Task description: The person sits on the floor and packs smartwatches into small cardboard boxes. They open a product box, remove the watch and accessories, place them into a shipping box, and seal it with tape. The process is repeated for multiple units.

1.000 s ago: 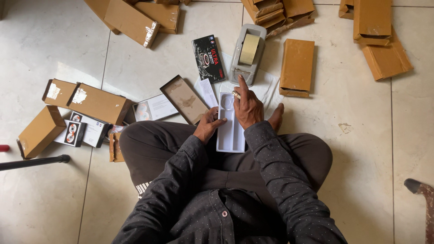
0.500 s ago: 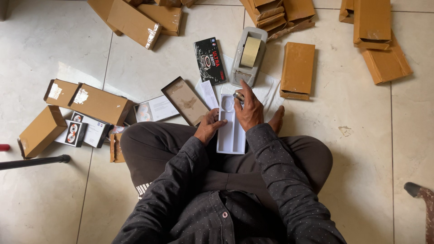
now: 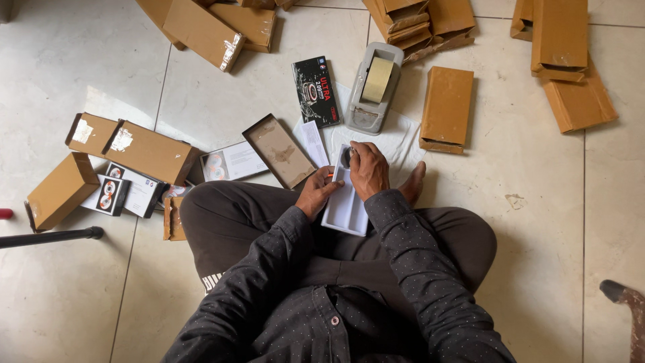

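Person seated cross-legged on pale tiled floor [image 3: 557, 222], dark dotted shirt, head view looking straight down.

Right hand [image 3: 368, 169]: fingers curled closed over a small round grey object [image 3: 347, 157] at the top end of a white moulded plastic tray [image 3: 346, 205]. Object mostly hidden under the fingers; cannot tell what it is.

Left hand [image 3: 318, 193]: loosely curled, fingertips resting on the tray's left edge, steadying it. A bit of orange shows by the fingers; whether it is held, cannot tell.

Tray lies across the person's shin and lap, top end toward the white cloth [image 3: 396, 138] on the floor.

Just beyond: grey tape dispenser with a roll of brown tape [image 3: 373, 87], black printed carton [image 3: 317, 91], open shallow brown box lid [image 3: 281, 150], white leaflets [image 3: 232, 161]. Closed brown cardboard box [image 3: 447, 107] right of the dispenser; more brown boxes along the top and at left.

Risks, as judgement: tray sits on a leg, not flat ground, so downward pressure at its far end could tip it. The round piece is small and gripped blind; a slip could send it rolling among the boxes. Thin plastic may flex or crack if forced.
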